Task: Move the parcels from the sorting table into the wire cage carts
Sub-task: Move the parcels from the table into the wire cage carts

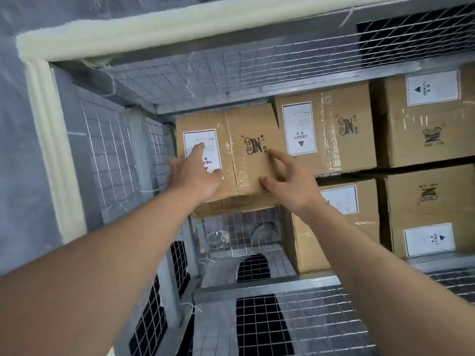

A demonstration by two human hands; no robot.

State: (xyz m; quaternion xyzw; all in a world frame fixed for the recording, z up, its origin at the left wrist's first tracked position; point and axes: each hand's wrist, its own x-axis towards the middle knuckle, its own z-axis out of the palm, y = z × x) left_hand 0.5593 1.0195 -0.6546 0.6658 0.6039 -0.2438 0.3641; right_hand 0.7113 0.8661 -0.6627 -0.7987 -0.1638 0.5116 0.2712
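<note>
A brown cardboard parcel [246,129] with a white "HEAVY" label lies in the far left corner of the wire cage cart [144,155]. My left hand [195,173] lies flat on its top, fingers spread over the label. My right hand [290,181] hovers at the parcel's near right corner, fingers apart, with thumb and fingertips touching the cardboard. Neither hand wraps around the parcel. Its near edge is slightly tilted.
Several more labelled parcels [331,132] fill the cart's right side, packed against each other. A bare patch of wire floor [241,235] shows just in front of the touched parcel. A padded cream rail [180,27] runs along the cart's top and left edge.
</note>
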